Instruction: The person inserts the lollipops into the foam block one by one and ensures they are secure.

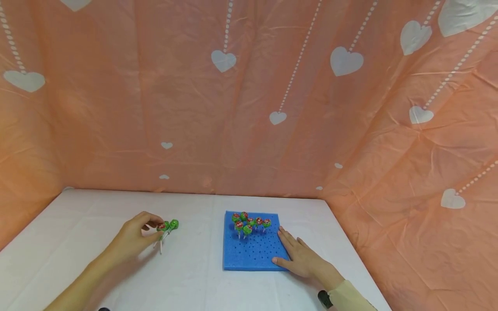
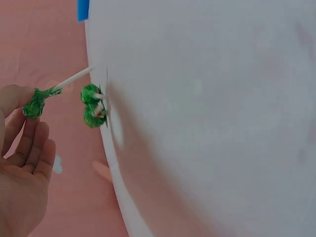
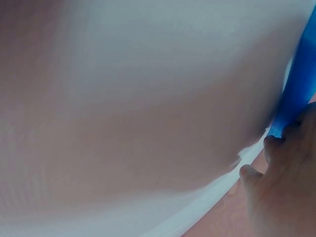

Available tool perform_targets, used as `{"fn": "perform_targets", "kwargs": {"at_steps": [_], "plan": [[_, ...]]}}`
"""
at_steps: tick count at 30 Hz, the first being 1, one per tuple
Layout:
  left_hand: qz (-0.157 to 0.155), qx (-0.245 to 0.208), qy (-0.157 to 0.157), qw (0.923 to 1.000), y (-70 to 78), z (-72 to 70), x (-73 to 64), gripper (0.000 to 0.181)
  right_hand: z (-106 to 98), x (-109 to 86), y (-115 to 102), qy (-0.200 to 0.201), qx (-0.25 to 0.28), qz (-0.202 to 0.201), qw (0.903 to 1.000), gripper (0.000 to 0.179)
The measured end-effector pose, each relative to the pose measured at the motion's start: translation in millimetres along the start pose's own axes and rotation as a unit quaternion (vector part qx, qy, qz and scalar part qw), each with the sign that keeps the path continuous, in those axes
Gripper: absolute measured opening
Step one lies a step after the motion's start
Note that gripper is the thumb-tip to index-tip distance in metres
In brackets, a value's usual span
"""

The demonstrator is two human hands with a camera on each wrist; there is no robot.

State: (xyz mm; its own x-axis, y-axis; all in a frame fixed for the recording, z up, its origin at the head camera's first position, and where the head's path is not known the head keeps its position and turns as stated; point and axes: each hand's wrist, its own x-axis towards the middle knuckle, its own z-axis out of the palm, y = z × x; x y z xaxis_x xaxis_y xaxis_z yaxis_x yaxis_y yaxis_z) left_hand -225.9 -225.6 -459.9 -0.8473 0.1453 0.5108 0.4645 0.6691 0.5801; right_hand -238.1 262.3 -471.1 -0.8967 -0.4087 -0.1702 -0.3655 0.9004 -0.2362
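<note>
My left hand [image 1: 134, 235] pinches a lollipop [image 2: 34, 104] by its wrapped head between thumb and finger, with the white stick pointing away. Close by on the table lie two more green-wrapped lollipops [image 2: 92, 116], just past the fingertips. A blue foam board [image 1: 243, 257] dotted with small holes lies right of the middle. Several red-and-green lollipops [image 1: 247, 230] stand upright in its far part, sticks down in the holes. On the board's right edge rests my right hand [image 1: 303, 258], fingers straight and thumb on top. Only part of that hand shows in the right wrist view.
A white cloth covers the table [image 1: 186, 280]. Behind it and at both sides hangs an orange curtain [image 1: 249, 164] printed with white hearts. A dark band [image 1: 324, 299] sits at the right wrist, beside a light sleeve [image 1: 348, 296].
</note>
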Motion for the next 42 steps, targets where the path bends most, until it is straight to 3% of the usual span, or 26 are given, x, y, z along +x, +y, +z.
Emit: {"fn": "perform_targets", "kwargs": {"at_steps": [17, 21, 37, 42], "plan": [[0.036, -0.064, 0.027, 0.9970, 31.6, 17.7, -1.9, 0.033, 0, 0.0, 1, -0.003, 0.002, -0.006, 1.0000, 0.094], [0.029, -0.066, 0.027, 0.9970, 37.1, 23.2, -0.6, 0.033, 0, -0.2, 0, 0.000, 0.001, -0.006, 1.0000, 0.094], [0.063, -0.099, 0.018, 0.9930, 56.5, 54.0, 11.1, 0.033, -1, -0.7, -1, 0.000, 0.002, -0.002, 1.0000, 0.094], [0.057, -0.103, 0.007, 0.9930, 62.9, 62.2, 15.4, 0.032, -1, -0.3, -1, 0.002, 0.001, -0.001, 1.0000, 0.094]]}}
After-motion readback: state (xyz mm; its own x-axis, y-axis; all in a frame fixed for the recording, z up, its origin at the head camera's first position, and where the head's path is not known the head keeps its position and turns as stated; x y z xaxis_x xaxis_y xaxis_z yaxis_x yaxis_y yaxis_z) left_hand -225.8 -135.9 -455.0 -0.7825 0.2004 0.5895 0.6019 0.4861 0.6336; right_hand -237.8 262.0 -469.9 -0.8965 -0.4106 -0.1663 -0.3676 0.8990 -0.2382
